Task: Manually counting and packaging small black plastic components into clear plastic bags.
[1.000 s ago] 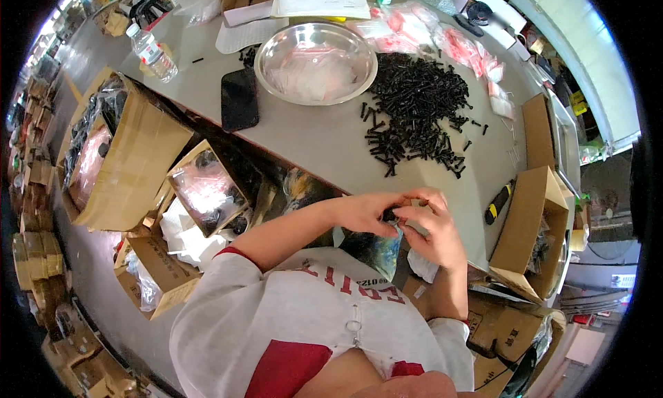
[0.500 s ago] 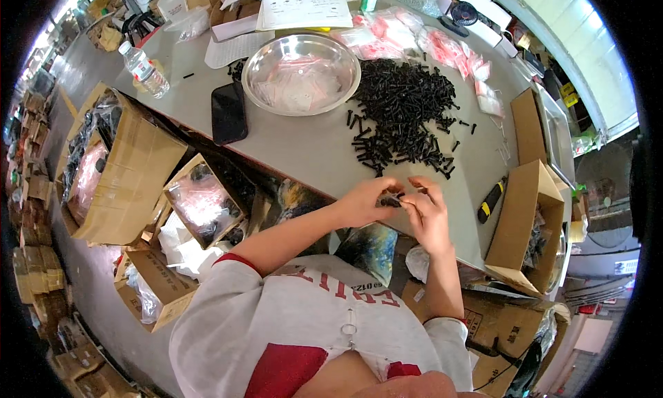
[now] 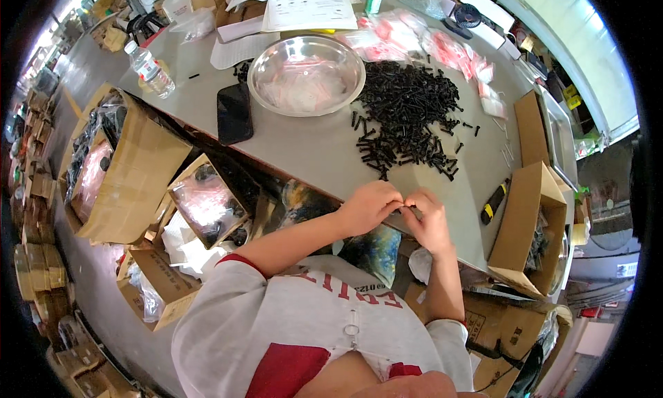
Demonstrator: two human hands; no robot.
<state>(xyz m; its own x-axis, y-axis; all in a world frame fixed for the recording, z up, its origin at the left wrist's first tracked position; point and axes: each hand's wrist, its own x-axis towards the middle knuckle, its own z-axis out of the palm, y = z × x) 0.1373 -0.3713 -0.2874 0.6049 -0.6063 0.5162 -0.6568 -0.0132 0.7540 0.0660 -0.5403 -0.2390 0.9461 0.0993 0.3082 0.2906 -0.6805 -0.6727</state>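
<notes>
At the near edge of the table, my left hand (image 3: pixel 371 208) and my right hand (image 3: pixel 428 222) meet fingertip to fingertip. Both are closed in a pinch, and what lies between them is too small and covered to name. Just beyond them spreads a big heap of black screws (image 3: pixel 407 101), with loose ones along its near side. A round steel bowl (image 3: pixel 257 98) left of the heap contains small clear zip bags (image 3: pixel 307 87) with reddish edges. More clear and pink zip bags (image 3: pixel 387 35) lie behind the heap.
A black phone (image 3: pixel 235 113) and a water bottle (image 3: pixel 150 70) lie to the left. At the right are a yellow-black utility knife (image 3: pixel 494 201) and an open cardboard box (image 3: pixel 514 225). Cartons (image 3: pixel 135 170) stand beside the table's left edge. Papers (image 3: pixel 311 8) and a small fan (image 3: pixel 467 15) are at the back.
My hands have drawn together, and the fingers have closed into a tight pinch. A small clear and dark thing that showed between them earlier is now covered. The view has shifted slightly.
</notes>
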